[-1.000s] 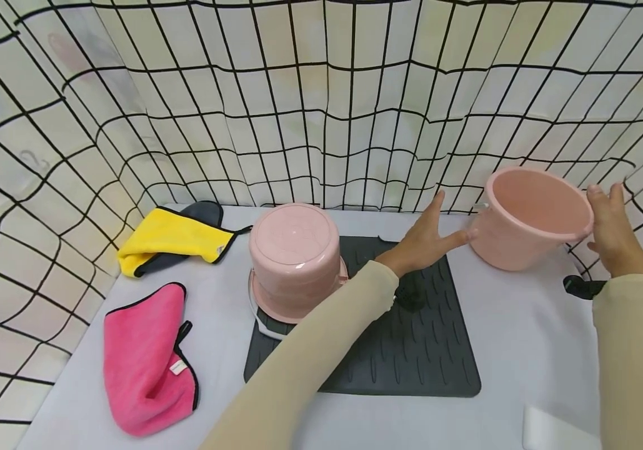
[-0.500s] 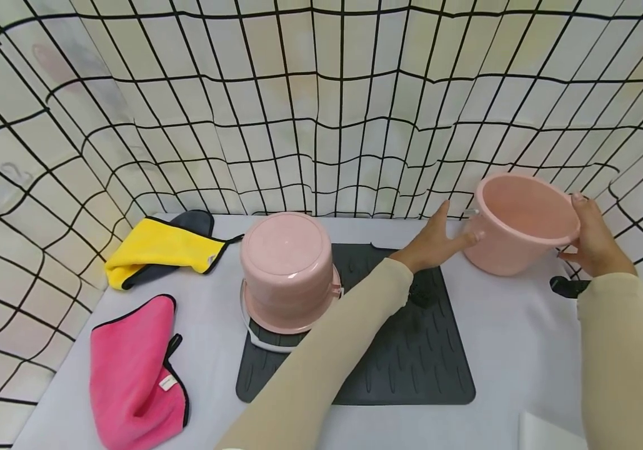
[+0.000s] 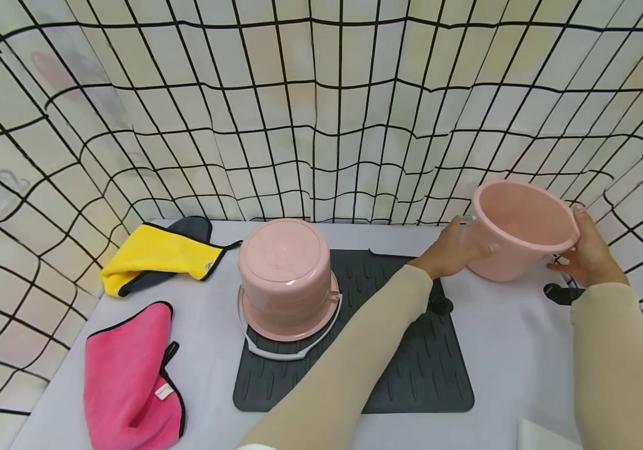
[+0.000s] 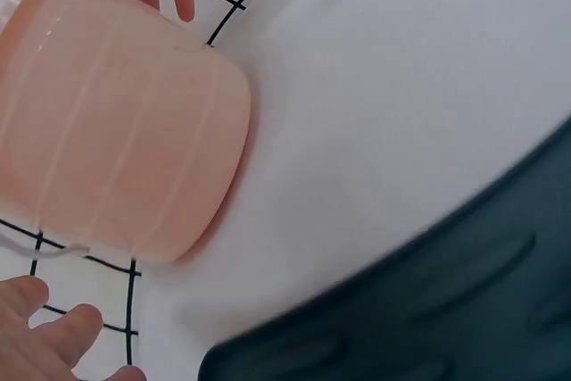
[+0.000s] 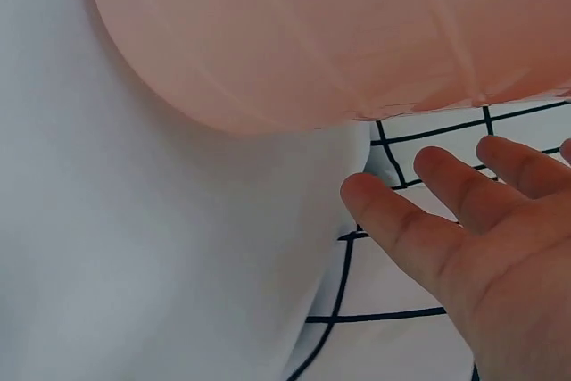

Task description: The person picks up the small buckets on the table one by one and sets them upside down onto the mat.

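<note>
An upright pink bucket (image 3: 501,265) stands on the white tabletop at the right, its mouth facing up. My left hand (image 3: 456,253) is at the bucket's left wall; in the left wrist view its spread fingers (image 4: 71,332) lie beside the wall. On the far side, my right hand (image 3: 593,256) is at the bucket's right rim. The right wrist view shows its fingers (image 5: 401,225) extended and spread next to the bucket wall (image 5: 294,33). A second pink bucket (image 3: 290,284) sits upside down on the dark mat, its pale handle (image 3: 284,356) lying at the front.
The dark ribbed mat (image 3: 428,381) lies under my left forearm. A yellow cloth (image 3: 164,253) overlaps a dark grey cloth (image 3: 194,229) at the back left, with a pink cloth (image 3: 130,375) in front. Black wire grid (image 3: 340,106) walls the back and sides. Something white (image 3: 546,435) lies bottom right.
Both hands have come closer to the bucket at the right, my left hand moving right to its wall and my right hand inward to its rim. The whole view has shifted a little.
</note>
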Demonstrator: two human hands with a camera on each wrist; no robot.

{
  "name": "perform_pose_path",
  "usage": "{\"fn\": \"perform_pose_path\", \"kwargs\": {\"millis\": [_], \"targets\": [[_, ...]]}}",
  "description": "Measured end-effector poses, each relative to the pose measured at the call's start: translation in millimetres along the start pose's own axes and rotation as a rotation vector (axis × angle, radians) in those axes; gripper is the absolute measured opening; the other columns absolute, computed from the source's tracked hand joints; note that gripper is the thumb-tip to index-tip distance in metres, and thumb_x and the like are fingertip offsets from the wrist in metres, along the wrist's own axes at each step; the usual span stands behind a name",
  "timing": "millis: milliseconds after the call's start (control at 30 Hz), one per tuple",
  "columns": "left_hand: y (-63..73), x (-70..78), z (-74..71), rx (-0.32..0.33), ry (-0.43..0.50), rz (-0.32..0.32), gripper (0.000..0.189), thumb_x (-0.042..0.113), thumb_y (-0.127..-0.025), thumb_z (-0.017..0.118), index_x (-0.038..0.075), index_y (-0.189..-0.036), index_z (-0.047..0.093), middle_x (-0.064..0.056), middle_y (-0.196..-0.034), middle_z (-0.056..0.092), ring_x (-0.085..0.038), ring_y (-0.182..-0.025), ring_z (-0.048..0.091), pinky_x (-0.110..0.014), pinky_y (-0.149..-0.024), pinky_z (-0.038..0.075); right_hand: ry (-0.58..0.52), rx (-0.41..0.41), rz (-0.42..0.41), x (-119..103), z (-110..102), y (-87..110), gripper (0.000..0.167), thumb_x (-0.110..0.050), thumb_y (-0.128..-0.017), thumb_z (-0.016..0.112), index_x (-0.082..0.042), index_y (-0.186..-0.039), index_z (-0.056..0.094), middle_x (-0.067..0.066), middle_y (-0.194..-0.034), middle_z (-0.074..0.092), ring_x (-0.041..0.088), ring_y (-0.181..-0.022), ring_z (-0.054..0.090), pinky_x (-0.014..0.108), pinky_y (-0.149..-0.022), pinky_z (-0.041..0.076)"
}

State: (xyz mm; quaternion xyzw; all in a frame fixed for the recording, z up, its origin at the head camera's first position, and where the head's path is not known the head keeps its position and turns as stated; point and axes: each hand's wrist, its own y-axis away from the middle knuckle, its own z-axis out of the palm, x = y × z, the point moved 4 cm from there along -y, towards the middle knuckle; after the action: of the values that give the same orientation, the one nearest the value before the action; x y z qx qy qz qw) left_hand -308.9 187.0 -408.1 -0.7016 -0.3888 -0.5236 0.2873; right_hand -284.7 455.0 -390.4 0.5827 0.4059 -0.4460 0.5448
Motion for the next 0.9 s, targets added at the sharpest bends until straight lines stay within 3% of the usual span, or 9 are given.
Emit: {"fn": "perform_pose_path", "kwargs": {"millis": [100,267,433,633,767,900], "targets": [[-3.3,1.8,10.7,0.004,0.01,0.012,0.092,0.044,-0.096,0.073,0.019,-0.166,0.019,0.006,-0.162,0.034,-0.009,-0.143,0.04,-0.035,-0.114,0.04,-0.095,0.012,0.01,6.7,-1.4,2.1,0.071,-0.075,-0.099,0.042,-0.042,-0.162,0.032,-0.013,-0.14,0.047,0.025,-0.13,0.043,0.079,-0.114,-0.004],[-8.7,2.9,17.6,0.04,0.03,-0.034,0.095,0.044,-0.095,0.074,0.018,-0.164,0.015,0.004,-0.158,0.037,-0.01,-0.138,0.045,-0.033,-0.112,0.042,-0.191,0.01,0.022,13.6,2.8,2.9,0.073,-0.074,-0.097,0.049,-0.044,-0.162,0.032,-0.011,-0.142,0.045,0.025,-0.127,0.045,0.078,-0.114,-0.005],[-12.6,4.4,17.1,0.064,0.026,-0.032,0.082,0.039,-0.098,0.071,0.014,-0.159,0.023,0.001,-0.15,0.042,-0.01,-0.131,0.05,-0.028,-0.109,0.043,-0.196,-0.003,0.017,13.7,5.5,2.1,0.073,-0.074,-0.098,0.047,-0.044,-0.162,0.03,-0.009,-0.139,0.046,0.017,-0.111,0.053,0.079,-0.113,-0.005],[-12.0,3.4,19.3,0.035,0.033,-0.035,0.072,0.04,-0.102,0.064,0.021,-0.161,0.028,0.004,-0.156,0.038,-0.01,-0.137,0.047,-0.032,-0.114,0.04,-0.214,-0.011,0.049,16.3,10.3,-0.5,0.073,-0.074,-0.098,0.046,-0.046,-0.163,0.027,-0.009,-0.143,0.044,0.024,-0.119,0.045,0.078,-0.115,-0.006],[-10.2,1.3,21.5,-0.006,0.072,-0.069,0.077,0.044,-0.103,0.061,0.018,-0.165,0.023,0.0,-0.161,0.035,-0.014,-0.143,0.042,-0.037,-0.119,0.036,-0.206,-0.018,0.052,18.1,10.7,-0.7,0.072,-0.074,-0.099,0.044,-0.048,-0.163,0.026,-0.01,-0.146,0.044,0.024,-0.124,0.042,0.078,-0.115,-0.006],[-11.2,0.0,23.4,-0.009,0.054,-0.094,0.082,0.049,-0.103,0.059,0.015,-0.166,0.019,-0.003,-0.162,0.038,-0.017,-0.146,0.042,-0.038,-0.119,0.037,-0.2,-0.022,0.043,17.4,10.1,-0.6,0.071,-0.073,-0.1,0.042,-0.046,-0.163,0.025,-0.008,-0.141,0.044,0.021,-0.121,0.044,0.077,-0.116,-0.005]]}}
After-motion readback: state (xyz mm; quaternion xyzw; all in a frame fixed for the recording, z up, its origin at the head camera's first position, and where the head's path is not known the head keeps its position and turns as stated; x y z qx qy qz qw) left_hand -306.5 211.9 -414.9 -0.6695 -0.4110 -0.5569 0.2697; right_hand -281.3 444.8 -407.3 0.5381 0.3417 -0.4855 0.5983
